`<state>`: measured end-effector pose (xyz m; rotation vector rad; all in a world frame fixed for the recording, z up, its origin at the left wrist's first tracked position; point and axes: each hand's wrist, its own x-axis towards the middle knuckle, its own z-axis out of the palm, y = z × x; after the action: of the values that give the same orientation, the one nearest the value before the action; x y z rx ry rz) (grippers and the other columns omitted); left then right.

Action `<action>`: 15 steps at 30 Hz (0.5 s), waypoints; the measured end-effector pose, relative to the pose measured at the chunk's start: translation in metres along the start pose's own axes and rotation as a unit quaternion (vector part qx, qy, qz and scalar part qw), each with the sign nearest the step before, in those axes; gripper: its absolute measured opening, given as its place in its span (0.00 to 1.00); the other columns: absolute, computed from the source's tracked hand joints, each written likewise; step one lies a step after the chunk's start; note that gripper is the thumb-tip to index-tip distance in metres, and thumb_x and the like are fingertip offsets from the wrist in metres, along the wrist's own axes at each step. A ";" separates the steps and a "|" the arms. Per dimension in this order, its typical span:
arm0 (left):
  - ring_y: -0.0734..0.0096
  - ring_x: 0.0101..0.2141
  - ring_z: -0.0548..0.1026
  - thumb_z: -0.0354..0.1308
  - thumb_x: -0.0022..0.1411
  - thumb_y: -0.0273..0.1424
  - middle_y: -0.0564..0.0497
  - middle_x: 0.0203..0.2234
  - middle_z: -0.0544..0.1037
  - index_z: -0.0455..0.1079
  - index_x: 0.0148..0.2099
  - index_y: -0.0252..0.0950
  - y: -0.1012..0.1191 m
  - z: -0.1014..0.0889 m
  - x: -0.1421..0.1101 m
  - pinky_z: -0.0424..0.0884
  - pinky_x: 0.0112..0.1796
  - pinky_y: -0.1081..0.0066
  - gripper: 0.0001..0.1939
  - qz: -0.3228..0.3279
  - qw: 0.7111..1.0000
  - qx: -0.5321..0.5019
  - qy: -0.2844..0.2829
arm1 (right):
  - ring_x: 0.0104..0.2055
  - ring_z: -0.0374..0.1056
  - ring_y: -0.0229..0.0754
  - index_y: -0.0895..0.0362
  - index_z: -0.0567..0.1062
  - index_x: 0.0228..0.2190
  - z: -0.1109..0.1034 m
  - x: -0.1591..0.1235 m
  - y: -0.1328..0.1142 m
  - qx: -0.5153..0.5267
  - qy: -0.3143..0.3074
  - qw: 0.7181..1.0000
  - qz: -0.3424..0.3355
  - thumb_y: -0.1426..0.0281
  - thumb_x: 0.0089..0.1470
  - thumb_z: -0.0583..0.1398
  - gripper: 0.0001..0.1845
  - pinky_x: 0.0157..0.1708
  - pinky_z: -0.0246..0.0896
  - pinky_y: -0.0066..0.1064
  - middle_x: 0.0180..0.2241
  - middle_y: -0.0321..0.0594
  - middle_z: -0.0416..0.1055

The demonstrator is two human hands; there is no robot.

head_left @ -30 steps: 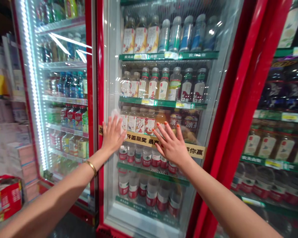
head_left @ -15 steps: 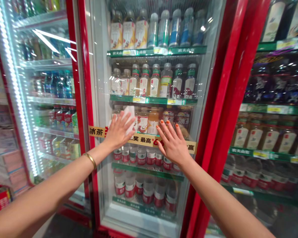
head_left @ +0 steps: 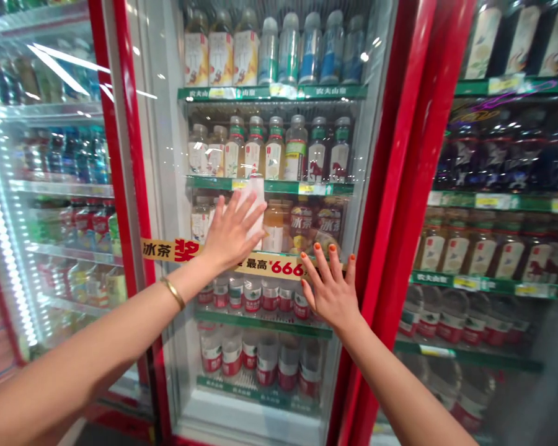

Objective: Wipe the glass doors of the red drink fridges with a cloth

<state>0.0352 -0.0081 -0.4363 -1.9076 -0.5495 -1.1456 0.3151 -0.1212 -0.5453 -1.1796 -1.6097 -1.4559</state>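
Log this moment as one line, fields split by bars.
left hand: open, flat over white tissue, at glass door | right hand: open, spread across yellow strip | behind glass: bottles on shelves

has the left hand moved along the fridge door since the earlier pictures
Yes, to the right: judged against the yellow strip across the door, the left hand now covers characters farther along, leaving more of the strip's left end showing.

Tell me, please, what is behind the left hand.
A white cloth shows past the left hand; farther back are a yellow strip and bottles. The hand hides part of the strip, and any bottles directly behind it cannot be seen.
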 end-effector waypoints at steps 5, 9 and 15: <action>0.53 0.81 0.38 0.51 0.79 0.45 0.55 0.82 0.47 0.43 0.83 0.51 0.035 0.004 0.039 0.31 0.78 0.43 0.38 0.065 0.996 -0.016 -0.053 | 0.85 0.25 0.55 0.50 0.48 0.79 0.000 0.001 0.001 0.006 0.001 1.000 0.001 0.57 0.69 0.63 0.48 0.80 0.18 0.63 0.81 0.45 0.44; 0.60 0.80 0.47 0.56 0.75 0.50 0.60 0.79 0.57 0.45 0.82 0.60 0.025 -0.006 -0.027 0.28 0.78 0.51 0.40 0.181 0.974 -0.027 -0.137 | 0.85 0.24 0.54 0.50 0.47 0.79 0.001 0.000 -0.001 0.011 0.001 1.000 0.009 0.57 0.70 0.62 0.47 0.80 0.16 0.64 0.81 0.44 0.44; 0.60 0.81 0.35 0.49 0.79 0.46 0.55 0.81 0.48 0.40 0.83 0.54 -0.003 -0.003 -0.007 0.24 0.77 0.45 0.38 0.008 1.000 -0.011 -0.026 | 0.84 0.24 0.59 0.63 0.39 0.79 0.006 -0.002 -0.002 0.017 -0.006 0.999 0.033 0.55 0.72 0.59 0.52 0.79 0.21 0.69 0.81 0.57 0.38</action>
<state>0.0283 -0.0081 -0.4400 -1.9613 -0.5523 -1.0985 0.3146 -0.1158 -0.5491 -1.2119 -1.5822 -1.3787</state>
